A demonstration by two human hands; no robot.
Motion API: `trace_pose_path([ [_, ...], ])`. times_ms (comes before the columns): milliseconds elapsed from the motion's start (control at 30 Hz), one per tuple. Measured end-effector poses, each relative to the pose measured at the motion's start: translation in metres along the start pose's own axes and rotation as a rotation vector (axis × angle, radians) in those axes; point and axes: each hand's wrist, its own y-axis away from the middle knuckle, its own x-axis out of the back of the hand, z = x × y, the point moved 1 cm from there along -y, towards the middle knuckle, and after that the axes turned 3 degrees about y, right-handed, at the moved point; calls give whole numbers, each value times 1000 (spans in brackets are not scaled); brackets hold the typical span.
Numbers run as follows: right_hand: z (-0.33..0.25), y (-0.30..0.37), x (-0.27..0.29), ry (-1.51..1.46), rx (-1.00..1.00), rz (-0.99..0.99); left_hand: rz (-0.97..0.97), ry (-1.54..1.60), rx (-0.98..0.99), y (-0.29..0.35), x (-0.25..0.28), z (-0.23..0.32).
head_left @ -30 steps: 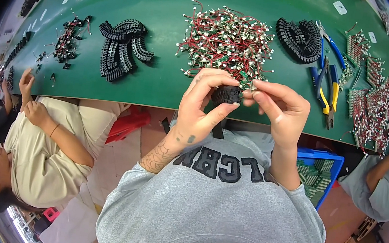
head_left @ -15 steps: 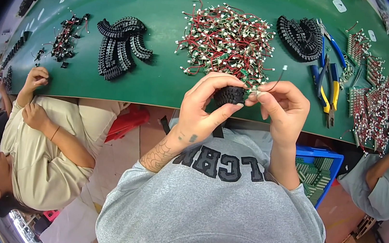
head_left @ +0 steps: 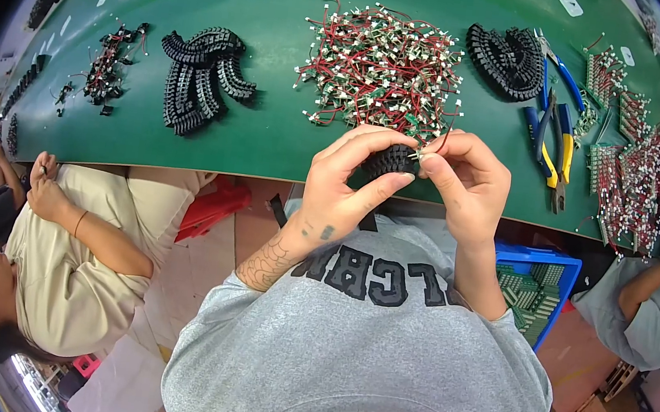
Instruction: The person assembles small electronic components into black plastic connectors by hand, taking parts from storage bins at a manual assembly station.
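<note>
Head view: I saw the curled, black, ridged plastic-looking strip [head_left: 391,161] between the left hand [head_left: 342,173] and right hand [head_left: 472,189], its visible length roughly left to right. The left clamped it, thumb below, fingers above; the right, thumb and forefinger together, pinched a small whitish connector [head_left: 415,155] with thin dark-red wire [head_left: 447,134] beside the strip's right end.

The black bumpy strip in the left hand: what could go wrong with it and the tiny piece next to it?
The tiny pale piece at the fingertips of the right hand might slip and get lost in the heap of red-wired connectors just beyond. The black ridged strip in the left hand is near the edge of the green table, so it could drop off if the grip loosens.
</note>
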Motion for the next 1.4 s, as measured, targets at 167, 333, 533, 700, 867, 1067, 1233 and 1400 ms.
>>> trace_pose_path([
  [167, 3, 2, -1, 75, 55, 26, 12, -3, 10, 1, -1, -1],
  [333, 5, 1, 3, 148, 75, 1, -5, -68, -14, 0, -2, -3],
  [533, 5, 0, 9, 207, 56, -85, -37, -167, -62, -1, -4, -3],
  [700, 2, 1, 13, 91, 48, -118, -31, -162, -104, -2, -10, 1],
  [867, 5, -7, 11, -285, -210, -95, -6, -57, 48, -7, -9, 11],
  [1067, 4, -18, 3, -334, -193, -3, 76, 75, 203, -3, 8, 7],
  [1233, -3, -27, 0, 219, 484, -276, -74, 69, 257, 3, 25, 5],
  [1400, -9, -21, -3, 234, 291, -298, 68, 98, 258, 5, 40, 6],
])
